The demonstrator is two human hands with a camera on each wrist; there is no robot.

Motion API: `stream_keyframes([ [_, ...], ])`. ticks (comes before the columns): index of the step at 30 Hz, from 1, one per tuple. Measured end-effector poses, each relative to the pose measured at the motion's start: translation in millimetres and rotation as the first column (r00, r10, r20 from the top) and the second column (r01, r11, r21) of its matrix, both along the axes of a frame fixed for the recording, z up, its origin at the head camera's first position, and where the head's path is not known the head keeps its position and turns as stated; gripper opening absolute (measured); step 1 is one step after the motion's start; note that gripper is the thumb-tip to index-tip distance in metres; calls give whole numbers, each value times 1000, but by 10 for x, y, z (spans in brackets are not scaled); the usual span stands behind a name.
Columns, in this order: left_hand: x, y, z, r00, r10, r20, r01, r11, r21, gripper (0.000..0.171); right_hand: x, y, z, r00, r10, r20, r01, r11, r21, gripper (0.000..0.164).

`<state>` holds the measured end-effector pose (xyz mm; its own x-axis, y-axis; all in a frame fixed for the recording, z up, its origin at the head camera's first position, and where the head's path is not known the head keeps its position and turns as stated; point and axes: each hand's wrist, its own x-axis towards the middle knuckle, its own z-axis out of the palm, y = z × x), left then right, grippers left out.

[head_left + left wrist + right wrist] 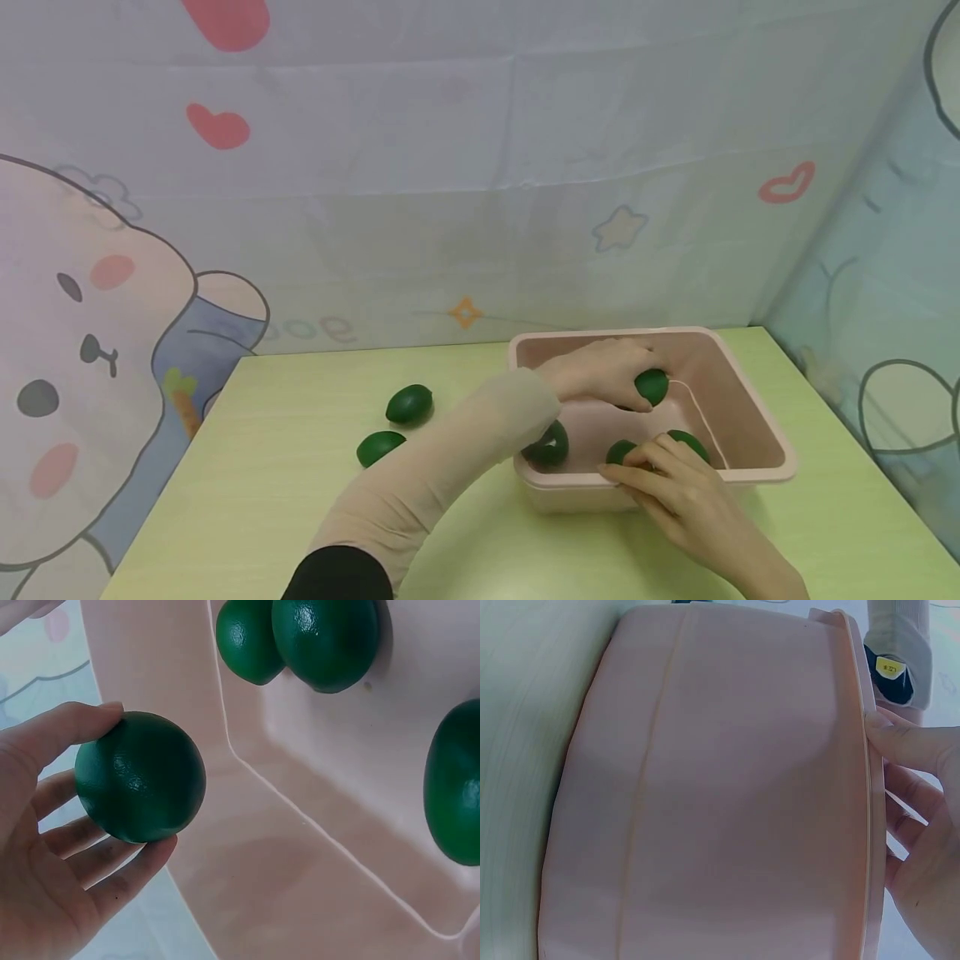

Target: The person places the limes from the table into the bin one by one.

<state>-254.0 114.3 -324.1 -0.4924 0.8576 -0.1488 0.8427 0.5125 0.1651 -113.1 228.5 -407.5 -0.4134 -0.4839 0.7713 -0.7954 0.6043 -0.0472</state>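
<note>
My left hand (603,368) is inside the pink plastic basin (757,433), gripping a glossy dark green lime (141,778) between thumb and fingers. In the left wrist view this lime is held above the basin's floor. With thumb and fingers, my right hand (686,497) grips the basin's near rim (874,825). Beneath my hands three more limes lie in the basin: one at the left (551,444), and two close together near the front wall, a lime (326,641) beside a smaller-looking lime (250,641), both partly hidden by my right hand in the head view.
Two green limes lie on the pale yellow-green table left of the basin, one lime (409,405) behind the other lime (379,447). My left forearm crosses in front of them. A printed cloth (420,250) hangs behind the table.
</note>
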Motion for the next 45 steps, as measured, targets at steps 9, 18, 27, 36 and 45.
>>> stream_keyframes([
  [9, 2, 35, -6, 1000, 1, 13, -1, 1000, 16, 46, 0, -5, 0, 1000, 0, -4, 0, 1000, 6, 37],
  [18, 0, 19, 4, 1000, 0, 9, -1, 999, 41, 44, 7, -3, -3, 1000, -8, 6, 8, 1000, 13, 37],
  [27, 0, -91, 228, 995, 33, 90, -39, 997, 60, 45, -5, -23, 6, 1000, 14, -3, -14, 1000, -6, 37],
  [36, 103, -292, 412, 994, 62, 89, -71, 992, 102, 46, 9, -21, 9, 1000, 18, 6, -18, 1000, -8, 36],
  [45, 309, -507, 510, 994, 107, 2, -105, 968, 226, 44, -9, -18, -2, 999, 33, -16, -33, 999, -16, 36],
])
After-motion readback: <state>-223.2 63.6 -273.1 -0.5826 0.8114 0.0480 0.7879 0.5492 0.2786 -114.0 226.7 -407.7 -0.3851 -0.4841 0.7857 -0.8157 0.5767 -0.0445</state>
